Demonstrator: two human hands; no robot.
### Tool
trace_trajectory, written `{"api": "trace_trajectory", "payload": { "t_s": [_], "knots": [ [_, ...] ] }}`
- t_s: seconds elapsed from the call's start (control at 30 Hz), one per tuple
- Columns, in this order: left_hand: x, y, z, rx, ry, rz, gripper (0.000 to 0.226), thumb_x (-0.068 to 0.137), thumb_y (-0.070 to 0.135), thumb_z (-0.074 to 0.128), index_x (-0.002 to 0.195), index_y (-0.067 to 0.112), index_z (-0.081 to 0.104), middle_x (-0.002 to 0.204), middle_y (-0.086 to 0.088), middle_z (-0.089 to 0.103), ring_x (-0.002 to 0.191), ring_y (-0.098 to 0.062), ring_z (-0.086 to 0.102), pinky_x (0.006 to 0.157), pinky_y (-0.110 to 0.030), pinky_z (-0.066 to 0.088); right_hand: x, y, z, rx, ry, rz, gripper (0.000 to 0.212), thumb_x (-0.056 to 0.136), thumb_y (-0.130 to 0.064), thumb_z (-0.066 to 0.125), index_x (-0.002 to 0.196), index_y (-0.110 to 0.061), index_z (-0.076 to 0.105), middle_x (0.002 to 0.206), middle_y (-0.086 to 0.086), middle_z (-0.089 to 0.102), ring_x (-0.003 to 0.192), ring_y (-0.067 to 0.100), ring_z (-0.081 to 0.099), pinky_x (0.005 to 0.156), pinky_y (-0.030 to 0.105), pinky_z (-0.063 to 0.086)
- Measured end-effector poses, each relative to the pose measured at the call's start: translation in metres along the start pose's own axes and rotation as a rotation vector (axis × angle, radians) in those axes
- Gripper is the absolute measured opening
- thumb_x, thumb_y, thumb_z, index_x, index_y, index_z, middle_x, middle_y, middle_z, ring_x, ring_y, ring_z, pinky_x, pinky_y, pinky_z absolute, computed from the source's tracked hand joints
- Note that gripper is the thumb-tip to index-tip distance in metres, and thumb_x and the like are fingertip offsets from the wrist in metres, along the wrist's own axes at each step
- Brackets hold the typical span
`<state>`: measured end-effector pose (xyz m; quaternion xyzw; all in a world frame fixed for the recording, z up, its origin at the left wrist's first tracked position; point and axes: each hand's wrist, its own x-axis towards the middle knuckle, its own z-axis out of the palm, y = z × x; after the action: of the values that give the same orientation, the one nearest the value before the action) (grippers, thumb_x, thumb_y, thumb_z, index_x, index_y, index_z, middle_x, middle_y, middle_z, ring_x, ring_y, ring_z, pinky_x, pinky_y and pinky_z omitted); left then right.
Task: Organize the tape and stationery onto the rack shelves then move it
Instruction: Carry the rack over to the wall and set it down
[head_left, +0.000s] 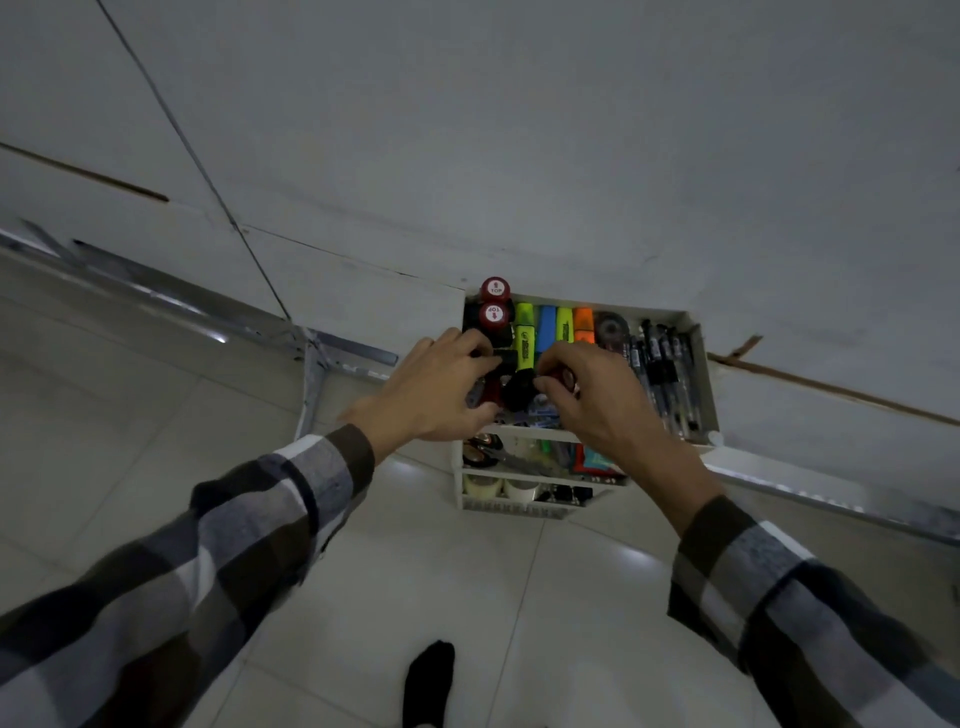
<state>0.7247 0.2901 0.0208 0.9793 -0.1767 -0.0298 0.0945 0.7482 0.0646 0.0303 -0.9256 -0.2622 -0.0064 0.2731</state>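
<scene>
**Two hands busy at the top of the rack**

A small white rack stands on the floor against a grey wall. Its top shelf holds two red stamps, a row of bright highlighters, a dark roll of tape and a bunch of black pens. The left hand has its fingers curled around small dark and red things at the front of the top shelf. The right hand pinches a small red thing just beside it. What each grip holds is too dark to name. Lower shelves hold scissors and pale tape rolls. Checked sleeves cover both arms.
</scene>
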Motion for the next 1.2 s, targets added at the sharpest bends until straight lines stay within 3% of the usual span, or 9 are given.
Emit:
{"api": "trace_trajectory", "payload": {
  "t_s": [0.27,0.4,0.5,0.67,0.8,0.87,1.0,1.1,1.2],
  "knots": [
    [0.010,0.011,0.010,0.110,0.098,-0.051,0.063,0.077,0.048,0.082,0.127,0.015,0.063,0.123,-0.007,0.059,0.106,-0.026,0.059,0.084,-0.040,0.050,-0.003,-0.014,-0.005,0.080,0.201,0.142,0.012,0.093,-0.026,0.073,0.094,-0.014,0.075,0.090,0.000,0.072,0.082,0.015,0.061,0.075,0.032,0.053],
    [0.010,0.010,0.014,0.070,0.223,0.015,0.037,0.087,0.039,0.068,0.112,0.013,0.069,0.107,-0.007,0.068,0.087,-0.024,0.065,0.074,-0.037,0.051,-0.008,-0.019,-0.016,0.122,0.286,0.207,0.010,0.094,-0.025,0.071,0.096,-0.017,0.076,0.091,-0.004,0.072,0.080,0.009,0.062,0.075,0.027,0.054],
    [0.006,0.006,0.008,-0.131,0.316,0.028,0.031,0.095,0.036,0.060,0.115,0.012,0.067,0.100,-0.005,0.072,0.079,-0.019,0.067,0.070,-0.034,0.056,-0.016,-0.024,-0.025,0.145,0.244,0.256,0.015,0.091,-0.020,0.069,0.106,-0.018,0.074,0.100,-0.002,0.073,0.087,0.008,0.065,0.081,0.022,0.055],
    [0.008,0.000,0.000,-0.352,0.412,-0.046,0.040,0.099,0.028,0.065,0.134,0.010,0.060,0.114,-0.010,0.075,0.091,-0.021,0.072,0.083,-0.034,0.062,-0.012,-0.046,-0.015,0.113,0.134,0.222,0.027,0.087,-0.015,0.070,0.113,-0.012,0.073,0.105,0.003,0.073,0.090,0.015,0.067,0.084,0.032,0.059],
    [0.010,-0.006,0.001,-0.425,0.442,-0.086,0.030,0.099,0.031,0.068,0.122,0.013,0.064,0.107,-0.006,0.076,0.085,-0.018,0.071,0.076,-0.033,0.061,0.003,-0.061,0.012,0.229,0.086,0.294,0.040,0.088,-0.019,0.077,0.124,-0.013,0.058,0.104,-0.001,0.069,0.085,0.009,0.067,0.069,0.007,0.049],
    [0.011,-0.007,0.005,-0.435,0.444,-0.088,0.026,0.099,0.031,0.067,0.118,0.014,0.066,0.104,-0.004,0.075,0.083,-0.016,0.069,0.075,-0.035,0.060,0.011,-0.064,0.024,0.264,0.100,0.323,0.040,0.088,-0.021,0.078,0.120,-0.014,0.054,0.101,-0.003,0.068,0.082,0.008,0.067,0.064,0.005,0.046],
    [0.008,-0.009,0.013,-0.466,0.492,-0.113,0.025,0.099,0.025,0.067,0.120,0.012,0.067,0.111,-0.004,0.072,0.092,-0.014,0.066,0.082,-0.030,0.058,0.018,-0.067,0.039,0.254,0.165,0.324,0.030,0.092,-0.028,0.075,0.112,-0.014,0.058,0.102,0.001,0.071,0.082,0.007,0.067,0.068,0.010,0.052],
    [-0.003,-0.003,0.019,-0.528,0.560,-0.193,0.028,0.102,0.020,0.061,0.127,0.007,0.064,0.122,-0.008,0.065,0.104,-0.014,0.062,0.088,-0.022,0.052,0.015,-0.067,0.045,0.270,0.170,0.327,0.037,0.091,-0.032,0.076,0.117,-0.014,0.058,0.110,0.001,0.070,0.089,0.009,0.067,0.075,0.015,0.055],
    [-0.016,0.004,0.029,-0.602,0.592,-0.260,0.034,0.106,0.023,0.052,0.135,0.006,0.057,0.132,-0.010,0.058,0.117,-0.017,0.058,0.096,-0.030,0.052,0.009,-0.062,0.050,0.226,0.174,0.304,0.049,0.087,-0.041,0.077,0.124,-0.016,0.056,0.115,0.002,0.067,0.098,0.015,0.066,0.082,0.031,0.061]
  ]
}}
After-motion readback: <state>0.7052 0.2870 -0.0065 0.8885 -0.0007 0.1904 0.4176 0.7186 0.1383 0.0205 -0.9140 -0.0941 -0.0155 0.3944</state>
